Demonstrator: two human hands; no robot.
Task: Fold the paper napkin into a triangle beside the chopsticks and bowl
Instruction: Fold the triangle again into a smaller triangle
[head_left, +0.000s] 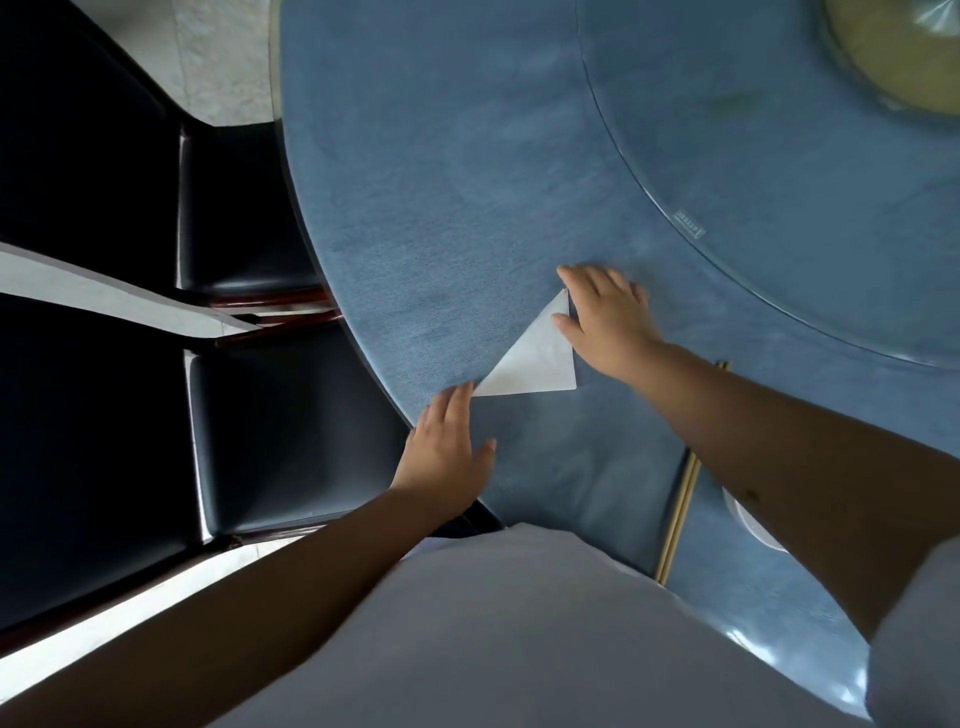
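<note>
A white paper napkin (537, 361), folded flat into a crisp triangle, lies on the round counter (441, 182) covered in blue woven cloth, near its curved edge. The left hand (448, 457) rests palm down with fingers (457, 402) spread and flat, their tips touching the napkin's lower-left corner, gripping nothing. The right hand (608, 317) lies open too, fingers extended against the napkin's upper point, holding nothing. A pair of slim wooden chopsticks (680, 512) lies to the right, partly under the right forearm, with the white rim of a bowl (748, 519) just beyond. A clear glass turntable (779, 208) sits further in
</note>
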